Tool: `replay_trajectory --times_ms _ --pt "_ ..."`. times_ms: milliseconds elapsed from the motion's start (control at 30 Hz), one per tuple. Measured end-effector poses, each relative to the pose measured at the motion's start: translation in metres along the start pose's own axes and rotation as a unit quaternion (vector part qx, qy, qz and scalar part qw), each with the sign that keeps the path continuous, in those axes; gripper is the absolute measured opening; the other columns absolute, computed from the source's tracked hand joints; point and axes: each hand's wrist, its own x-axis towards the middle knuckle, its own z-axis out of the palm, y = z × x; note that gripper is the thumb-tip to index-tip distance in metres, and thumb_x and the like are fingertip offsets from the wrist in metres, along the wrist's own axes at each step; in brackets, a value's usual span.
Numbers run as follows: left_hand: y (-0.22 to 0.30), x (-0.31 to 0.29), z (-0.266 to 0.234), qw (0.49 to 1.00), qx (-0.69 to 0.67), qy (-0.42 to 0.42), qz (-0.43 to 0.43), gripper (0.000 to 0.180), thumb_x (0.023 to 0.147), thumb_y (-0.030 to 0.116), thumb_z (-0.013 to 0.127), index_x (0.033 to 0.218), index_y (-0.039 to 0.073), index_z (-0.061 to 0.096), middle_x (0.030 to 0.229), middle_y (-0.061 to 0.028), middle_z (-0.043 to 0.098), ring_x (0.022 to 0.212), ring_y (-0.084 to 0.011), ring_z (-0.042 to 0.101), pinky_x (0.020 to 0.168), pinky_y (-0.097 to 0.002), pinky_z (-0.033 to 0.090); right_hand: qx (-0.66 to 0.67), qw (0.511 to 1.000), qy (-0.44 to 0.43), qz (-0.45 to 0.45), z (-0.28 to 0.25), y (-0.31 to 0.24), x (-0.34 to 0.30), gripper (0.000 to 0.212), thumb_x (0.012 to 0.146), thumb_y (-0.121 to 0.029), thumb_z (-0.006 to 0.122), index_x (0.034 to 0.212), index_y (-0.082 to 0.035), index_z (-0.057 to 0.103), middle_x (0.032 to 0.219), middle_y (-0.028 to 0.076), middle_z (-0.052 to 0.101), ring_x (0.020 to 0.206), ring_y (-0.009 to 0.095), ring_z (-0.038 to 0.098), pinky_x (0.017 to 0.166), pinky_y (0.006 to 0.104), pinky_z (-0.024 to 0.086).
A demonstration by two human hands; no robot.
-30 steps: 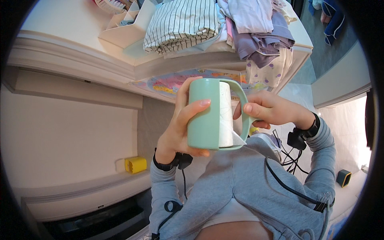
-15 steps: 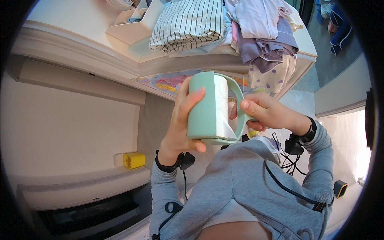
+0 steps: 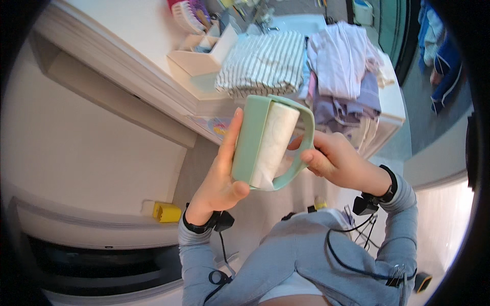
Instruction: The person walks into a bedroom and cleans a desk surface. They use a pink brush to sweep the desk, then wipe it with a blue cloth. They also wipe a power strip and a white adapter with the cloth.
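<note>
In front of my body I hold up a mint-green lint roller (image 3: 250,140). Its case covers the left side, and a white sheet roll (image 3: 273,148) shows in the gap between case and loop handle. My left hand (image 3: 219,171) supports the case from the left and underneath, thumb near its bottom edge, other fingers partly hidden behind it. Closed around the outer side of the loop handle is my right hand (image 3: 334,158), its thumb on the front. The roller leans slightly, top toward the right.
A white counter (image 3: 117,43) bears a folded striped garment (image 3: 263,61), a stack of lilac clothes (image 3: 339,61) and a compartment organizer (image 3: 204,56). A sink (image 3: 298,23) lies behind. At the left is a yellow box-shaped object (image 3: 167,212). Black cables (image 3: 357,229) hang by my right wrist.
The lint roller has tilted, its top going right. My left fingers have slid off the case's front toward its left edge. The view has shifted, showing more of the counter's back.
</note>
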Motion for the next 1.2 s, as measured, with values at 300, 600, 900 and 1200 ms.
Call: replay_trajectory --times_ms 300,600,900,1200 --pt "0.093 0.041 -0.042 0.943 0.244 0.185 0.128 0.09 0.082 0.02 0.07 0.154 0.001 0.02 0.15 -0.0219 0.035 0.136 -0.029 0.042 0.108 -0.0408 0.04 -0.259 0.943 0.013 -0.208 -0.075 -0.045 0.044 0.049 0.1 -0.033 0.056 0.133 0.001 0.044 0.129 0.021 0.05 0.12 0.034 0.052 0.101 0.0387 0.042" --pt "0.131 0.153 -0.19 0.698 0.652 0.264 0.137 0.081 0.079 0.026 0.066 0.151 0.009 0.033 0.128 -0.0264 0.053 0.118 -0.0389 0.055 0.101 -0.0428 0.045 -0.272 0.948 -0.016 -0.163 -0.105 -0.04 0.11 0.05 0.097 -0.033 0.061 0.131 0.001 0.047 0.125 0.021 0.057 0.118 0.032 0.058 0.095 0.0398 0.047" --pt "0.038 0.218 -0.263 0.771 0.546 0.319 0.081 0.083 0.077 0.031 0.065 0.148 0.003 0.034 0.13 -0.0302 0.052 0.12 -0.0425 0.054 0.103 -0.0445 0.043 -0.23 0.953 -0.071 -0.182 -0.087 -0.04 0.195 0.054 0.093 -0.033 0.065 0.125 0.006 0.049 0.118 0.029 0.058 0.11 0.041 0.059 0.094 0.0421 0.048" --pt "0.001 0.234 -0.294 0.759 0.556 0.321 0.107 0.078 0.079 0.027 0.064 0.146 0.0 0.036 0.126 -0.0283 0.057 0.099 -0.0346 0.067 0.083 -0.0414 0.054 -0.272 0.952 0.016 -0.138 -0.085 -0.06 0.34 0.062 0.092 -0.035 0.065 0.133 0.008 0.045 0.122 0.024 0.062 0.111 0.033 0.063 0.093 0.0381 0.05"
